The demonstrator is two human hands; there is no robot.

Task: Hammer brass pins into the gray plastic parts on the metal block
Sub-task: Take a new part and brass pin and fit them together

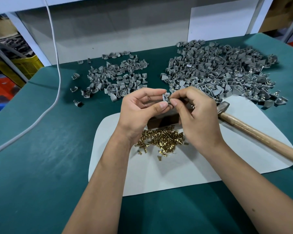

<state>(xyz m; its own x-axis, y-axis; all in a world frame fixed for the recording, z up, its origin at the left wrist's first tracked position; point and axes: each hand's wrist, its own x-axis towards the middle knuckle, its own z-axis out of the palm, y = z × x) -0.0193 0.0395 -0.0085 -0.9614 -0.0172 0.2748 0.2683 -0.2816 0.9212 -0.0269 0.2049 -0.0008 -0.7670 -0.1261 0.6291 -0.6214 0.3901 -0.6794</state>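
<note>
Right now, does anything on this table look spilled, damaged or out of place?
Nothing looks damaged. A few brass pins lie apart from the pin heap on the white mat, and some gray parts sit scattered left of the smaller pile.

A table (41, 149) with a dark green surface fills most of the frame. A white sheet (184, 166) with rounded corners lies flat on it at centre. On the sheet rest a dark metal block (162, 121), partly hidden, a scattered heap of brass pins (161, 139) just below the block, and a hammer (253, 130) whose wooden handle runs off toward the right edge of the frame. Directly on the green surface, a smaller pile of gray plastic parts (115, 76) sits upper centre-left, and a larger pile (223, 71) spreads across the upper right, touching the sheet's far corner. A white cable (56, 85) trails across the left side.
</note>
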